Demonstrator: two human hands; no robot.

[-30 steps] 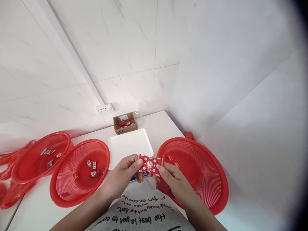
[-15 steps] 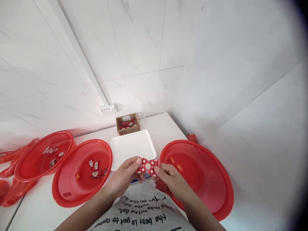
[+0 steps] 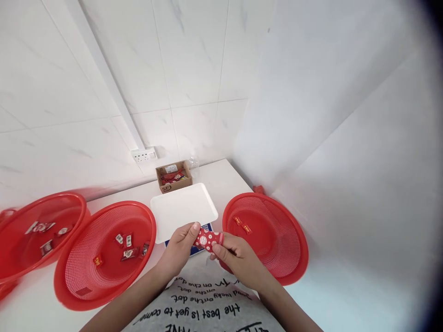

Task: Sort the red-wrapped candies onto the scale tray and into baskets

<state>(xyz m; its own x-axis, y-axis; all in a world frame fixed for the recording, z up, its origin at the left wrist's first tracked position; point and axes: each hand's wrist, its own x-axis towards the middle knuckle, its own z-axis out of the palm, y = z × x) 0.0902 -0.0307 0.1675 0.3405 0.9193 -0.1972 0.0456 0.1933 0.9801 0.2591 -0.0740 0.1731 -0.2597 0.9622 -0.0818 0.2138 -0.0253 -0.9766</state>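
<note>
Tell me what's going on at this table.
A person holds a red dotted pouch between both hands, the left hand pinching one end and the right hand the other, just in front of a white tray. The right basket and the left basket beside it each hold a few wrapped pieces.

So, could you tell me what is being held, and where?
A red packet: left hand pinches its left end, right hand its right end.

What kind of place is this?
Probably a small sorting or packing corner: a white table against tiled walls, red mesh baskets holding little wrapped sweets, and a cardboard box of red packets. The left hand and right hand pinch a red spotted packet.
</note>
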